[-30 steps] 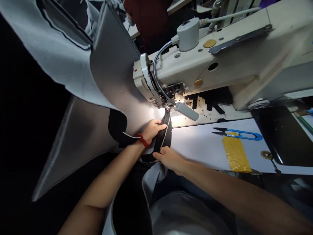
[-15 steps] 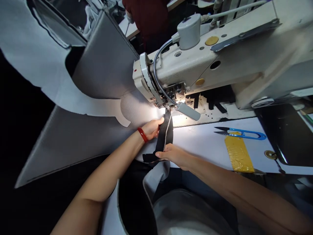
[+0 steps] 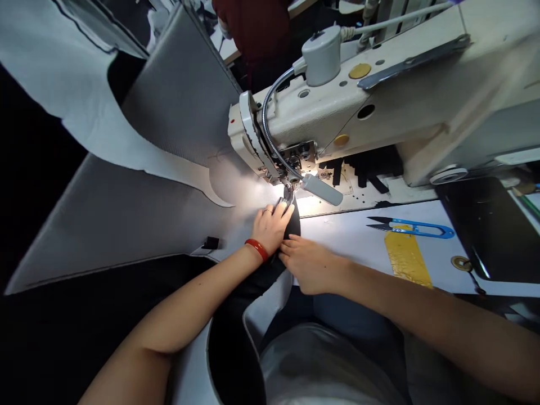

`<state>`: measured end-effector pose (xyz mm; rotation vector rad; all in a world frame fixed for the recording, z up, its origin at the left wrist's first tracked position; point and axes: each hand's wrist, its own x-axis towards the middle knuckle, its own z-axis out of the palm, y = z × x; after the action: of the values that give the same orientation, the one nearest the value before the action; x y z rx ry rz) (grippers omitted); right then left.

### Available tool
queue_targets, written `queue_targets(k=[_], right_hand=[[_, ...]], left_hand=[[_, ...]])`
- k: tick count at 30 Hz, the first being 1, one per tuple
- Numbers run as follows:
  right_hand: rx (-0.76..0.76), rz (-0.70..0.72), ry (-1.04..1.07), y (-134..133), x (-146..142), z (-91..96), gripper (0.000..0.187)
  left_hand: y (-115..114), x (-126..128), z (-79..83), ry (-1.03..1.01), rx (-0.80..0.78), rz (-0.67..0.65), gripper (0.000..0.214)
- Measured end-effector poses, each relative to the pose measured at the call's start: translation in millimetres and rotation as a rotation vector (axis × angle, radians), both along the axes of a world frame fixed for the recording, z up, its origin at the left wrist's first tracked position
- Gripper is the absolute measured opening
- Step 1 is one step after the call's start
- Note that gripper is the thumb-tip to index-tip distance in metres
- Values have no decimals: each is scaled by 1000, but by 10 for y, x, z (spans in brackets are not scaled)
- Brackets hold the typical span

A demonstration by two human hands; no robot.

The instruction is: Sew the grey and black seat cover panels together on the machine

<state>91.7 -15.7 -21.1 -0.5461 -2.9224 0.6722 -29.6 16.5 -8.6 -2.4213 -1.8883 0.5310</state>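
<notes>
A sewing machine's needle and presser foot (image 3: 289,185) stand over black fabric (image 3: 294,216) under a bright lamp. My left hand (image 3: 269,229), with a red bracelet and a ring, lies on this fabric just in front of the foot, fingers stretched forward and slightly apart. Close beside it, my right hand (image 3: 310,261) has its fingers bent over the fabric's near right part, pressed together; its thumb is hidden. Large grey panels (image 3: 139,214) joined to the work spread out to the left. A grey-edged strip (image 3: 270,306) hangs down toward my lap.
Blue thread snips (image 3: 415,226) lie on the white table over a yellow tape patch (image 3: 407,256). A black phone-like slab (image 3: 485,230) is at the right. Black scraps (image 3: 371,169) sit under the machine arm (image 3: 337,112). Behind, a person in dark red (image 3: 253,39) is partly visible.
My left hand has gone from pinching the black strip's side to lying flat on the fabric. My right hand has turned over, fingers now on top. The strip's pale edge is covered; the panels shifted slightly.
</notes>
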Motion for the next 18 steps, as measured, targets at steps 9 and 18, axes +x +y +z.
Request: queue_targets(k=[9,18], right_hand=[[89,-30,-90,118,16,-177,43],[147,-138,78,5,-96,-427,41]], left_hand=[[177,218,155,69,-57,228,53],[298,184,317,50,-395,252,64]])
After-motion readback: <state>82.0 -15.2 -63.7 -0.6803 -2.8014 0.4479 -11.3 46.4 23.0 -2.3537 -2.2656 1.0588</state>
